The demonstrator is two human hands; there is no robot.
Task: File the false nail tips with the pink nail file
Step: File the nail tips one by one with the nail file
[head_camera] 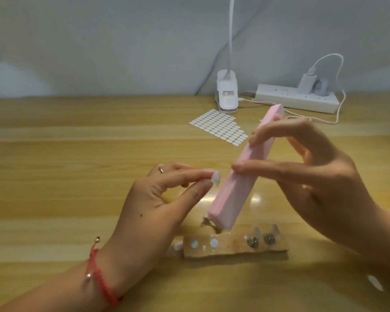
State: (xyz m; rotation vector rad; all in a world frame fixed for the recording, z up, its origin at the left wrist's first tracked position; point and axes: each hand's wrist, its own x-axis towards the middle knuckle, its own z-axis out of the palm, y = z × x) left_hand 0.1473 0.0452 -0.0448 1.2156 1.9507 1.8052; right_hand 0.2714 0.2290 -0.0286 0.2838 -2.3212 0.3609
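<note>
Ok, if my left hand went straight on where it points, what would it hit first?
Likely the file: the left hand points its pinched nail tip at the file's side, just short of it; depth unclear.

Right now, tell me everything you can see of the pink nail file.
The pink nail file is a long, thick block, foam-like by its look, with a paler stripe down its narrow edge. It stands steeply tilted, top end leaning away to the right, lower end just above the wooden strip; contact there is unclear. The right hand grips its upper half, thumb across the near face, fingers higher up. The left hand pinches a false nail tip at its left edge.
</note>
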